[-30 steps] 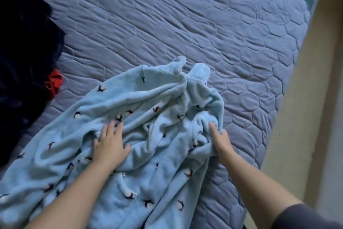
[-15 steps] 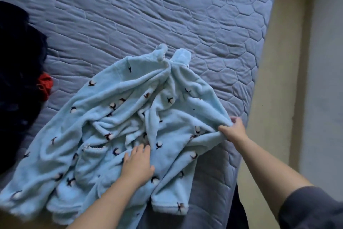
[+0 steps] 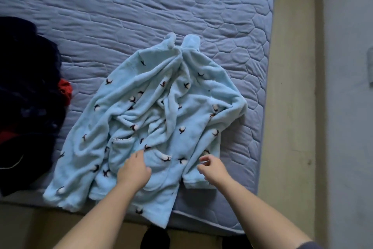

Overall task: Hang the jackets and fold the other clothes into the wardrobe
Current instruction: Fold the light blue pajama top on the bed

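Now, blue fleece top (image 3: 161, 117) beneath left grip (image 3: 134, 172)

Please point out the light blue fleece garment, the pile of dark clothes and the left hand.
light blue fleece garment (image 3: 153, 107), head view, its wrinkled middle
pile of dark clothes (image 3: 26, 97), head view, dark fabric
left hand (image 3: 134, 172), head view, back of the hand

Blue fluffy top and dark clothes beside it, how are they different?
The blue top is pale with little dark-and-white prints; the dark clothes are black with red bits. The blue top is spread out; the dark clothes sit in a heap. The left hand rests on the blue top; no hand touches the dark clothes. Both lie on the bed.
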Available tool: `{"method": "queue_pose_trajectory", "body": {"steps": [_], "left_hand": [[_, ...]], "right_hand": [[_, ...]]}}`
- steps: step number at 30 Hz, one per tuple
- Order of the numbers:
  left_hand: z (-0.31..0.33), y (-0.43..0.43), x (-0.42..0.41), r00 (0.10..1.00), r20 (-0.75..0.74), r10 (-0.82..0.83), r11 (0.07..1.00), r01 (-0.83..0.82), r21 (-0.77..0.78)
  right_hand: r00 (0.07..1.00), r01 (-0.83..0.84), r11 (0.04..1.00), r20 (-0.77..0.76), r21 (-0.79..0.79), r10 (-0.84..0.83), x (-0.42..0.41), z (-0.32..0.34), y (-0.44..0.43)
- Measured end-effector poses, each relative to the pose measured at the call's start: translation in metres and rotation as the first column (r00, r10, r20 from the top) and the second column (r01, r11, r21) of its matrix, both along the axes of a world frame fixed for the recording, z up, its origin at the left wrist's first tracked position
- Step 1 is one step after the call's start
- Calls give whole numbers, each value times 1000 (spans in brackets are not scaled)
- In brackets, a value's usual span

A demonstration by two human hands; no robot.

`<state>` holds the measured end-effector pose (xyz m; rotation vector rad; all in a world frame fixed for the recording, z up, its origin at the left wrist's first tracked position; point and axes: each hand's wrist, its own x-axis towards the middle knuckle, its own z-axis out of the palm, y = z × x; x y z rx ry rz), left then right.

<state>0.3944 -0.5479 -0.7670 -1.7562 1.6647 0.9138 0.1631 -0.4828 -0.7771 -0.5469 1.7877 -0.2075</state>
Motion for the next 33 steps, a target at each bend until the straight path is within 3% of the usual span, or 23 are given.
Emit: {"method": "queue_pose_trajectory", "body": {"steps": [4, 7, 9, 13, 15, 17, 19, 21, 24, 26, 28, 30, 31, 33], "left_hand": [[-14, -5, 47, 996, 91, -19, 999, 15, 52], [-20, -13, 89, 965, 248, -87, 986, 119, -119], [-20, -17, 117, 961, 271, -62, 952, 138, -274], [-21, -22, 166, 996, 84, -40, 845, 79, -528], [-23, -29, 179, 1000, 15, 25, 780, -11, -625], [-28, -42, 187, 977, -121, 178, 711, -213, -670], [-39, -58, 196, 897, -243, 370, 694, -441, -569], [-49, -68, 208, 849, -173, 500, 764, -526, -375], [-62, -72, 225, 877, 42, 479, 877, -477, -60], [-61, -81, 233, 925, 71, 372, 924, -377, 64], [-51, -98, 242, 926, -82, 369, 926, -359, 116], [-24, -121, 253, 873, -295, 387, 915, -327, 235], [-6, -137, 261, 853, -370, 369, 914, -260, 313], [27, -179, 283, 866, -422, 269, 906, -79, 415]], "right_hand": [[999, -15, 987, 43, 159, 8, 48, -13, 17], [989, 141, 976, 21, 168, -147, 98, -30, 19], [965, 260, 952, -12, 159, -262, 127, -40, 18], [942, 277, 952, -232, 127, -243, 163, -38, 18], [900, 160, 984, -421, 80, -113, 166, -31, 16], [841, -26, 999, -540, 36, 42, 169, -25, 8], [808, -188, 981, -559, 56, 186, 177, -20, -4], [778, -306, 949, -554, 80, 298, 192, -17, -17], [755, -436, 899, -530, 33, 386, 223, -16, -33], [792, -418, 907, -509, -50, 337, 245, -19, -47], [860, -337, 932, -447, -134, 246, 270, -20, -69], [977, -79, 982, -209, -173, 41, 297, -17, -97], [990, 120, 981, -52, -152, -129, 311, -14, -114], [896, 440, 897, 92, -41, -435, 331, -11, -149]]}}
